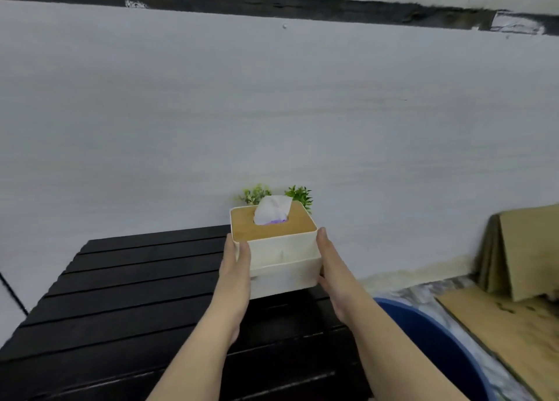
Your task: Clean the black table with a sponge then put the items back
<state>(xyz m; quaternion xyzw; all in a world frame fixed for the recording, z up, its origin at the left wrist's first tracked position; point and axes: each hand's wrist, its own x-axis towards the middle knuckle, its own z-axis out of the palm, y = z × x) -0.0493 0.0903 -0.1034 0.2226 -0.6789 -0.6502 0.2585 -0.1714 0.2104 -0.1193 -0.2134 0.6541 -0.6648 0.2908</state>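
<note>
A cream tissue box (282, 258) with a wooden lid and a white tissue sticking out is held between both hands above the right far part of the black slatted table (136, 294). My left hand (236, 267) presses its left side and my right hand (331, 267) presses its right side. Two small green plants (276, 195) peek out behind the box near the wall. No sponge is in view.
A white wall (272, 113) rises just behind the table. A blue round tub (435, 346) stands on the floor to the right of the table. Flattened and folded cardboard (520, 261) lies further right by the wall.
</note>
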